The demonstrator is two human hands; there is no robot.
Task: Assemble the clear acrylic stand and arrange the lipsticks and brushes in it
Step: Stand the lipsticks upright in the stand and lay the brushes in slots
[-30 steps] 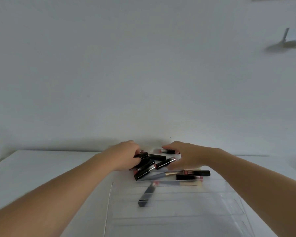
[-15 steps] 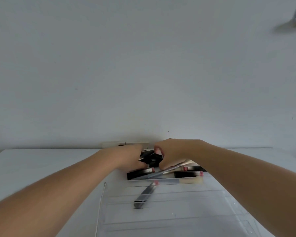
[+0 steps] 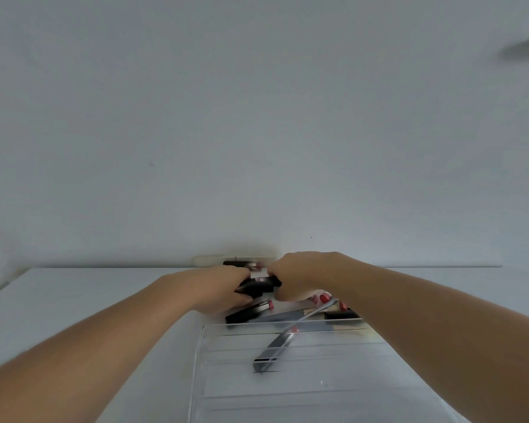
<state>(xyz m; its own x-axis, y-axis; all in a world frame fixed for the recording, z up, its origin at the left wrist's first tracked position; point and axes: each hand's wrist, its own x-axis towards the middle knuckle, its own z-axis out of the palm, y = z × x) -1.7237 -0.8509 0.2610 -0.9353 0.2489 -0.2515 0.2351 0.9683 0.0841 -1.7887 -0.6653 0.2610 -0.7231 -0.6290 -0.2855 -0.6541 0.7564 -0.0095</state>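
Lipsticks are gripped between left hand and right hand.

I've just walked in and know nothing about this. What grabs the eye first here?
Two bare hands meet at the far middle of the white table: the left hand and right hand close together around a bunch of black lipsticks. Just nearer lie more lipsticks with red ends, and a silvery brush rests slantwise on the flat clear acrylic stand.
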